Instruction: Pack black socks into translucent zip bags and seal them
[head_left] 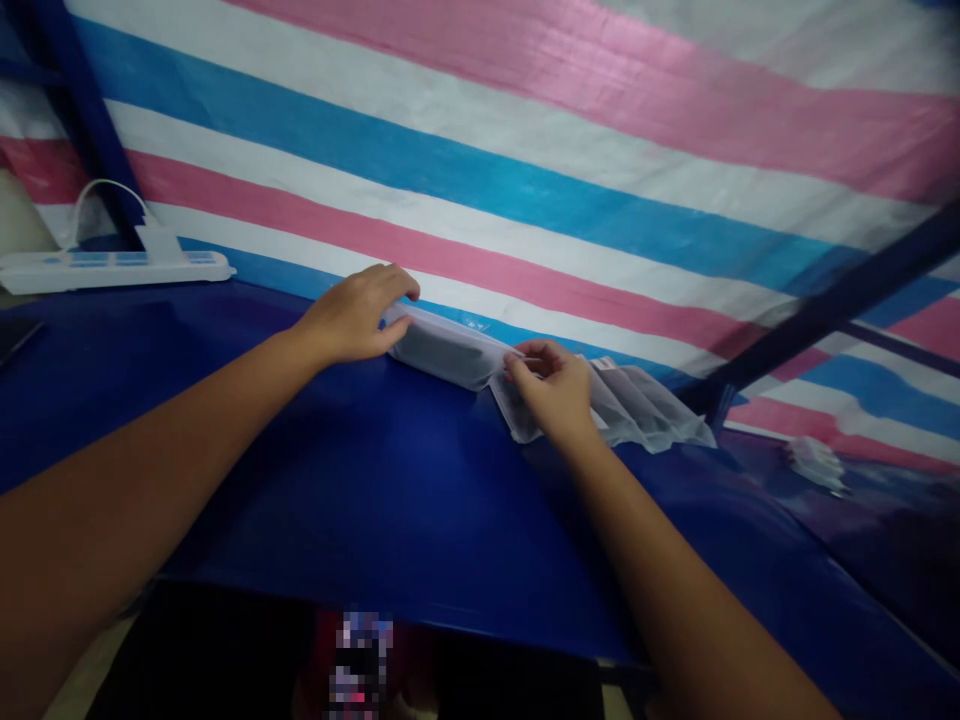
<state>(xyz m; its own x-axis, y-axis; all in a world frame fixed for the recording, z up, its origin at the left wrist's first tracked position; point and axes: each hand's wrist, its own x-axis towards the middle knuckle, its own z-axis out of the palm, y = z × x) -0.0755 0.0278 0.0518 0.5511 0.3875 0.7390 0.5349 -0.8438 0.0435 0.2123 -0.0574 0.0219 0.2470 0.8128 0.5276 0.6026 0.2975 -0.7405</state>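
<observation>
Toward the back of the blue table, my left hand (367, 312) grips one end of a translucent plastic pouch (442, 348) that has something dark inside. The fingers lie along its upper edge, with the thumb on the near side. At the pouch's other end, my right hand (553, 385) is closed in a pinch on its corner. Just beside and behind the right hand lie several similar frosted pouches (637, 405), overlapping in a row. What is inside them is hard to make out.
The blue tabletop (360, 480) meets a striped tarp (465, 160) at the back. A white power strip (112, 272) with a plugged-in adapter stands far left, near a dark flat object (16, 335). Small whitish items (816, 462) lie at right, beyond a dark slanting bar (780, 345).
</observation>
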